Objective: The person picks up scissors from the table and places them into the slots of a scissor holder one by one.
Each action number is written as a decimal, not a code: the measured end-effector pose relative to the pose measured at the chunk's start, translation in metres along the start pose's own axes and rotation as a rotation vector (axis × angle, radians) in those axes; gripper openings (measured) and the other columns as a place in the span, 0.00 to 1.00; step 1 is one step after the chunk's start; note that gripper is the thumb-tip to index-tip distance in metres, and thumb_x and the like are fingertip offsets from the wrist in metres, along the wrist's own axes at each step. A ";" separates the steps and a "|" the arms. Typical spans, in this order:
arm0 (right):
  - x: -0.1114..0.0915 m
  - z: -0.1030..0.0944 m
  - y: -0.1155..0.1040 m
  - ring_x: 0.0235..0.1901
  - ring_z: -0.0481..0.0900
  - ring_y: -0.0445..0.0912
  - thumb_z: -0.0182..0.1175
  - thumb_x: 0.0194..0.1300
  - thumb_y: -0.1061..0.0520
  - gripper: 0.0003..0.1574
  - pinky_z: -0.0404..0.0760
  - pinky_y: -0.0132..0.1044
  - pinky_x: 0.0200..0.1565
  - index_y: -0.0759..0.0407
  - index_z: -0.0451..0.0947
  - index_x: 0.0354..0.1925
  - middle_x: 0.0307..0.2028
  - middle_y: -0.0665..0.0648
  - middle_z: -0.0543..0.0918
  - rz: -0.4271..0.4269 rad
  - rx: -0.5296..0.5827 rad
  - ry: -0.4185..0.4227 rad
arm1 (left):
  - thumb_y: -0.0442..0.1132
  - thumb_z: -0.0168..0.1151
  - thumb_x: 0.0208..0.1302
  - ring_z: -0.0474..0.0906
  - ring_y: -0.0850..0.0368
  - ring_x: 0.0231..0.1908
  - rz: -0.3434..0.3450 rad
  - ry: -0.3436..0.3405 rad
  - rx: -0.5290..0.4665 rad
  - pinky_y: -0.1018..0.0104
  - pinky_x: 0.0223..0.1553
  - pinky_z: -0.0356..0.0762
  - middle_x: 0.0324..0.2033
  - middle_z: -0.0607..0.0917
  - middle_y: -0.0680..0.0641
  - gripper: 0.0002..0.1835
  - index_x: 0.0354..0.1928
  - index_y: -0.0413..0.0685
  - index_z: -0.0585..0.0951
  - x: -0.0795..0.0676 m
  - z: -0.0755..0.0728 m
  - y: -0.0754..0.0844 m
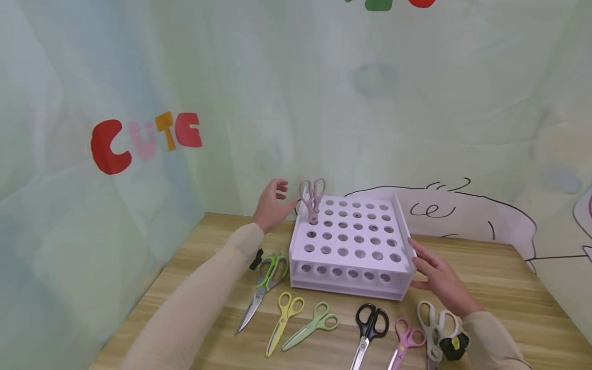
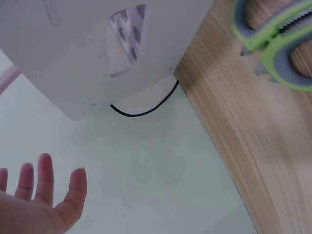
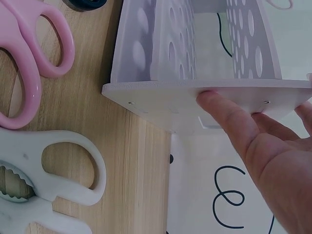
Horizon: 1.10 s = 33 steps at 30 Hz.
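A white rack (image 1: 342, 264) with rows of round holes stands on the table. Dusty-pink scissors (image 1: 313, 200) stand handles up in a hole of its left column. Just left of them is my left hand (image 1: 274, 204), holding nothing; the left wrist view shows its fingers (image 2: 45, 180) spread and loosely bent, apart from the rack. At the rack's right side panel, my right hand (image 1: 439, 280) rests its fingertips against the outer face. In the right wrist view the thumb (image 3: 226, 114) lies near the panel's edge, fingers extended along it.
On the table before the rack lie green-and-grey scissors (image 1: 265, 280), yellow scissors (image 1: 283, 321), light green scissors (image 1: 311, 326), black-handled scissors (image 1: 368, 329), pink scissors (image 1: 404, 341) and white-handled scissors (image 1: 433, 329). A printed curtain (image 1: 277, 103) hangs close behind the table.
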State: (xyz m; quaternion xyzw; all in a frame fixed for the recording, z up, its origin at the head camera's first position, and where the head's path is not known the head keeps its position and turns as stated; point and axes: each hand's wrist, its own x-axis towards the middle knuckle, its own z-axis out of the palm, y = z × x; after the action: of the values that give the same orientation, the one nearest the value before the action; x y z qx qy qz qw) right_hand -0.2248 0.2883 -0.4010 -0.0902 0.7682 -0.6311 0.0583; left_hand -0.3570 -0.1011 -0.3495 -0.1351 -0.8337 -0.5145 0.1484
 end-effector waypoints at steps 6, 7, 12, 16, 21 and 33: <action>0.000 -0.001 -0.001 0.57 0.73 0.45 0.47 0.79 0.49 0.39 0.81 0.47 0.52 0.56 0.44 0.78 0.74 0.73 0.46 0.005 -0.004 0.001 | 0.35 0.66 0.60 0.70 0.37 0.55 -0.048 -0.070 0.049 0.47 0.58 0.72 0.61 0.68 0.33 0.37 0.69 0.38 0.62 -0.010 -0.011 -0.014; -0.001 -0.002 -0.001 0.56 0.73 0.43 0.47 0.79 0.49 0.39 0.81 0.47 0.52 0.56 0.44 0.78 0.74 0.73 0.46 0.005 -0.001 0.000 | 0.36 0.66 0.60 0.70 0.36 0.56 -0.066 -0.083 0.065 0.46 0.58 0.71 0.62 0.67 0.32 0.38 0.70 0.37 0.61 -0.012 -0.013 -0.016; 0.000 -0.002 -0.001 0.51 0.74 0.33 0.47 0.79 0.50 0.39 0.81 0.48 0.52 0.57 0.43 0.78 0.74 0.74 0.46 0.004 0.019 -0.014 | 0.41 0.64 0.62 0.63 0.34 0.63 -0.192 -0.167 0.221 0.43 0.64 0.65 0.65 0.61 0.29 0.42 0.72 0.35 0.55 -0.024 -0.019 -0.031; 0.000 -0.003 0.000 0.51 0.74 0.32 0.47 0.79 0.50 0.39 0.81 0.47 0.52 0.57 0.43 0.78 0.74 0.74 0.45 -0.002 0.016 -0.021 | 0.45 0.67 0.59 0.61 0.31 0.65 -0.281 -0.229 0.364 0.41 0.65 0.63 0.67 0.58 0.26 0.48 0.74 0.33 0.53 -0.035 -0.020 -0.042; 0.000 -0.003 0.000 0.51 0.74 0.32 0.47 0.79 0.49 0.40 0.82 0.46 0.51 0.57 0.44 0.78 0.75 0.73 0.45 0.000 0.013 -0.020 | 0.51 0.70 0.57 0.57 0.29 0.68 -0.355 -0.309 0.470 0.41 0.67 0.60 0.69 0.56 0.24 0.53 0.73 0.28 0.53 -0.048 -0.017 -0.056; 0.001 -0.006 -0.003 0.51 0.74 0.32 0.46 0.79 0.48 0.39 0.82 0.44 0.51 0.54 0.43 0.79 0.75 0.72 0.45 0.015 -0.006 -0.037 | 0.56 0.78 0.46 0.76 0.39 0.49 -0.484 -0.441 0.582 0.47 0.52 0.78 0.52 0.76 0.29 0.49 0.59 0.24 0.70 -0.069 -0.010 -0.070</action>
State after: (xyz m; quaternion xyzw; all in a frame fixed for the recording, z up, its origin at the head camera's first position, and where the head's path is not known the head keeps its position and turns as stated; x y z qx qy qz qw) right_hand -0.2265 0.2934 -0.3965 -0.0964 0.7695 -0.6267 0.0768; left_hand -0.3189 -0.1452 -0.4296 0.0049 -0.9633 -0.2371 -0.1262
